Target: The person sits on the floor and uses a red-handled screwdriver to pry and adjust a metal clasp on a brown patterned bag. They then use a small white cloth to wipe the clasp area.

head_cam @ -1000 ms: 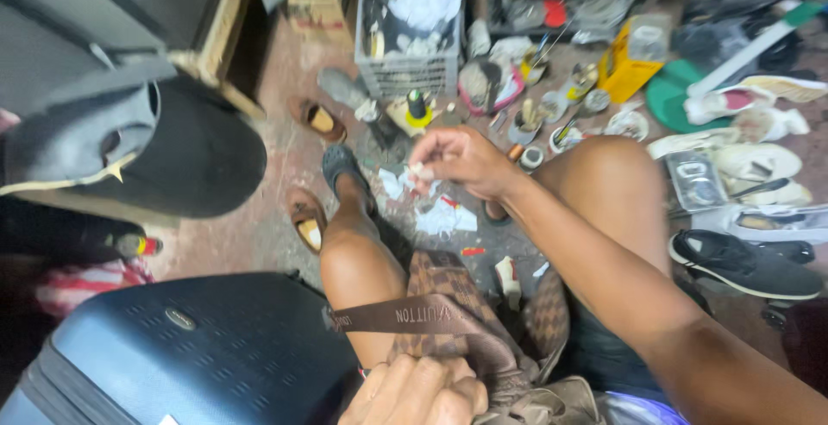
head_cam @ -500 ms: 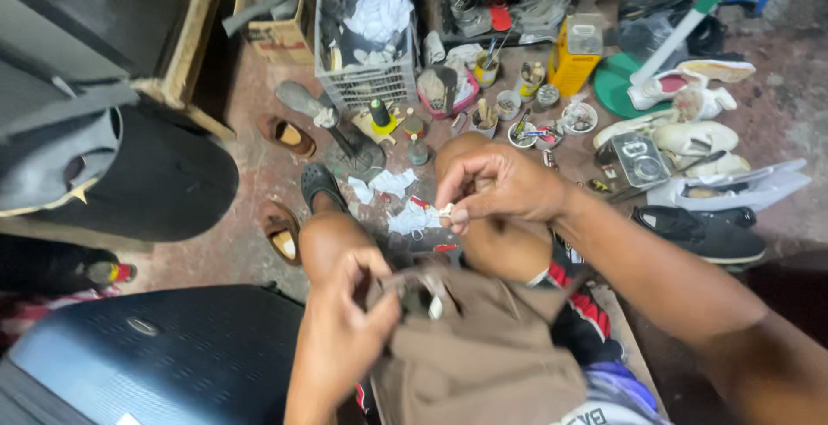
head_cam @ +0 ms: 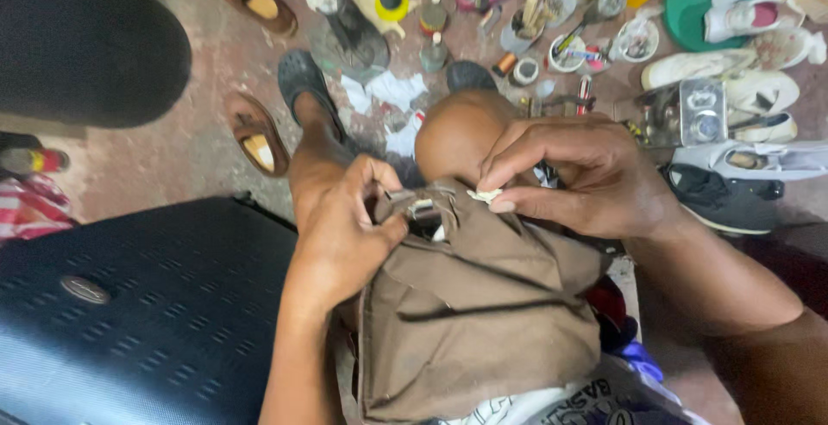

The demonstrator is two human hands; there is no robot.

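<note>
Left hand [head_cam: 345, 235]: I am gripping the brown bag [head_cam: 483, 313] at its top edge.
Right hand [head_cam: 586, 175]: I am pinching a pale scrap [head_cam: 485, 195].
Surroundings: suitcase [head_cam: 129, 304] is crowding my left side.

Single head view, looking steeply down, close over lap

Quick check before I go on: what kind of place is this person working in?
Probably an informal shoe and bag repair spot on the floor: loose shoes lie about, small pots and bottles crowd the ground, and both hands work a brown bag.
</note>
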